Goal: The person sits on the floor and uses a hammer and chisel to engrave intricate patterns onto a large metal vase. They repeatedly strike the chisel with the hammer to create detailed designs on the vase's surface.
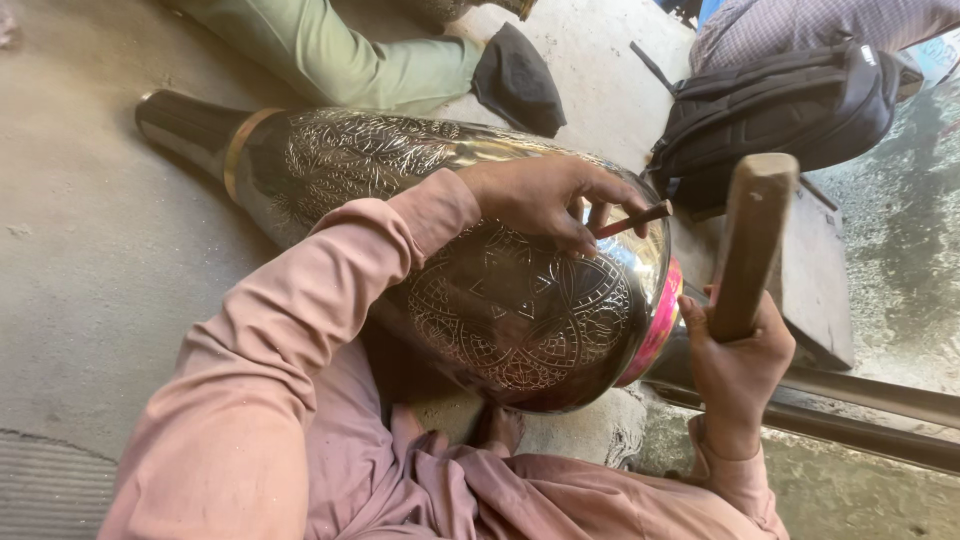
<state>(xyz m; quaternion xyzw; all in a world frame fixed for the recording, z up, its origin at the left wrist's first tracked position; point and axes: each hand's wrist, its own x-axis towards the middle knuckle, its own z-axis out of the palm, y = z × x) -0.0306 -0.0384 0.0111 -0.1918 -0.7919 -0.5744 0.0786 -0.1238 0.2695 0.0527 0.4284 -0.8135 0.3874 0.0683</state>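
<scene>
Brass vase (480, 300), big and engraved all over, is lying on its side across my lap, its dark neck (190, 125) pointing away to the left over the concrete floor (90, 260) and its wide belly facing me, with a pink band (655, 325) showing at the base end on the right. I am resting my left hand (545, 200) on top of the belly, fingers closed tightly round a short chisel (632, 220), and I am holding that chisel slanted with its tip down at the engraved surface near the base rim. I am gripping a wooden mallet (750, 245) in my right hand (735, 365), fist wrapped fully round the lower end of the handle, and the mallet is standing nearly upright just to the right of the vase, apart from the chisel. My pink sleeves are framing the work from below. Beyond the vase, another person's leg in green trousers (340, 55) is stretching across the floor, ending in a dark sock (518, 80). A black backpack (780, 105) is sitting to the upper right, close to a flat wooden block (815, 275), and a metal rail (870, 410) is running along the floor beneath my right hand.
</scene>
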